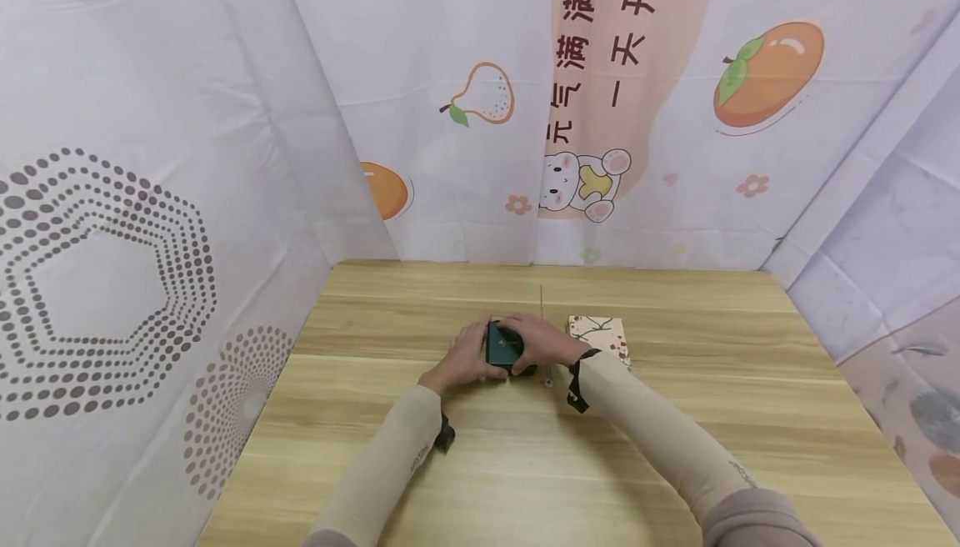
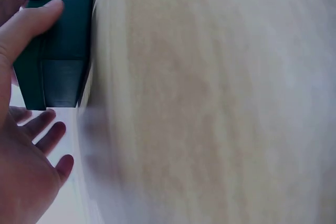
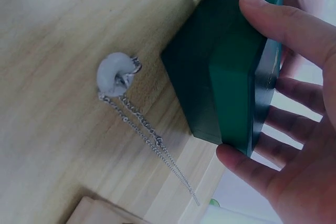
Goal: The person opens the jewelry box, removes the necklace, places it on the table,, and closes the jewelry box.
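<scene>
Near the centre of the head view, a green box (image 1: 504,347) sits on the worktop (image 1: 510,464). The left hand (image 1: 470,355) grips it from the left, thumb on the near side; the right hand (image 1: 542,340) grips its right part. Just right lies a necklace with a white ring pendant (image 3: 108,75); further right, a floral-patterned box (image 1: 602,330).

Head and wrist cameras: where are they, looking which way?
Head: on the head, facing forward and down at the table; left hand, right hand and forearms show.
Left wrist: on that wrist, facing table and green box; left hand shows.
Right wrist: on that wrist, facing green box and chain; right hand shows.
Wrist views share the box.
</scene>
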Demonstrator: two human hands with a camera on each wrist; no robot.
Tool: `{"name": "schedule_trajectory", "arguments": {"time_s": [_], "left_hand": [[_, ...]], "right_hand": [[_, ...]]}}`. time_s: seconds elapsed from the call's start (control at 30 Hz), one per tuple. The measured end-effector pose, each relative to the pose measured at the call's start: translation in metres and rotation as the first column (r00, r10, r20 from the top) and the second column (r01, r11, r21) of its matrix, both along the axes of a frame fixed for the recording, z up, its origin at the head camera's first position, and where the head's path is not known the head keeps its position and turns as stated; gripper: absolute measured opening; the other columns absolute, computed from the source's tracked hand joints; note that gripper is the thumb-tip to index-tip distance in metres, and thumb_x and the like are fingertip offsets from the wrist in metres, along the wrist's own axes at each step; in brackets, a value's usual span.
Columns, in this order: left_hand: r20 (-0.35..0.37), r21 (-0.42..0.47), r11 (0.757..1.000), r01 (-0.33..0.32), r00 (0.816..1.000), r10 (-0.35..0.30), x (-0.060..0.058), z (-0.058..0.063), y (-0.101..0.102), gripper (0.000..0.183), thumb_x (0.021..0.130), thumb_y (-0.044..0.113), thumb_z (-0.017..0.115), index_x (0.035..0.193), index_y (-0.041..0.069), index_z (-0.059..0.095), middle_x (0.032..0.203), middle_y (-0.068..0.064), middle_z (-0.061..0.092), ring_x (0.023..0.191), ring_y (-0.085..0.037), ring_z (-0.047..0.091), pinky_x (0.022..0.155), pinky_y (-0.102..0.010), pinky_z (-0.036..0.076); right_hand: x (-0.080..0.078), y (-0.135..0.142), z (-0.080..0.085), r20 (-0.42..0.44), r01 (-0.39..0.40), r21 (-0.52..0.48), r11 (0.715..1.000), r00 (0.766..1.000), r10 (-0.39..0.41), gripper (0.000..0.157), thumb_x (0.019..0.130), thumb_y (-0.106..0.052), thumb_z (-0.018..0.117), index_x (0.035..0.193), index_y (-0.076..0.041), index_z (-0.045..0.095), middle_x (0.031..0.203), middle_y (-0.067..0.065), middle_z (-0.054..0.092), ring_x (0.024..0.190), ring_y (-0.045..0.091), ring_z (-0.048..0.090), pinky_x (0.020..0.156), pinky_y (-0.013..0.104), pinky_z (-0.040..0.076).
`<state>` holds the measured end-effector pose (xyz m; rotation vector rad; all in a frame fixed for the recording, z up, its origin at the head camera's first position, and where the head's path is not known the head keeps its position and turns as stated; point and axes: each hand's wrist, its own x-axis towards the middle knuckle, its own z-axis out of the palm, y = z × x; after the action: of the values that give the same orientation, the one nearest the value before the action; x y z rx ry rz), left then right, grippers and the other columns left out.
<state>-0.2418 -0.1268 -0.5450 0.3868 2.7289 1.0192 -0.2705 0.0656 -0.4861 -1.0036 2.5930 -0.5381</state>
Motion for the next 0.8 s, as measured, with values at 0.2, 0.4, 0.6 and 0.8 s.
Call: {"name": "schedule_trajectory", "arguments": {"time_s": [0.2,0.4,0.6,0.8], "left_hand": [[-0.024,0.025,1.000,0.005,1.000,-0.005,-0.001,0.002,0.002,0.107,0.073,0.041,0.085,0.155,0.012,0.023,0.152,-0.011,0.039,0.139,-0.033,0.034,0.112,-0.058,0.021],[-0.028,0.017,1.000,0.009,1.000,-0.009,0.000,0.002,0.002,0.105,0.072,0.041,0.085,0.154,0.012,0.026,0.152,-0.010,0.040,0.138,-0.033,0.035,0.111,-0.057,0.022],[-0.024,0.008,1.000,0.008,1.000,-0.007,0.001,0.001,0.003,0.105,0.071,0.041,0.086,0.153,0.010,0.027,0.152,-0.013,0.040,0.138,-0.034,0.036,0.110,-0.056,0.023],[-0.032,-0.039,0.999,0.013,0.999,-0.014,0.003,0.002,0.004,0.102,0.070,0.040,0.086,0.151,0.010,0.031,0.147,-0.012,0.045,0.133,-0.033,0.040,0.104,-0.054,0.028]], "right_hand": [[0.001,0.005,-0.002,0.019,0.023,-0.021,1.000,1.000,-0.023,0.085,0.069,-0.026,0.089,0.141,-0.008,0.048,0.145,0.016,0.047,0.129,0.034,0.049,0.103,0.049,0.043],[0.002,0.012,-0.003,0.060,0.055,-0.022,0.998,0.997,-0.054,0.084,0.072,-0.028,0.088,0.143,-0.010,0.047,0.143,0.016,0.046,0.125,0.032,0.051,0.101,0.048,0.045],[0.002,0.016,-0.008,0.063,0.086,-0.010,0.996,0.994,-0.085,0.086,0.072,-0.030,0.087,0.144,-0.009,0.045,0.144,0.016,0.046,0.126,0.031,0.050,0.100,0.047,0.045],[0.005,0.015,-0.013,0.041,0.108,0.014,0.994,0.993,-0.109,0.087,0.071,-0.030,0.088,0.143,-0.005,0.047,0.144,0.017,0.048,0.131,0.032,0.047,0.105,0.046,0.042]]}}
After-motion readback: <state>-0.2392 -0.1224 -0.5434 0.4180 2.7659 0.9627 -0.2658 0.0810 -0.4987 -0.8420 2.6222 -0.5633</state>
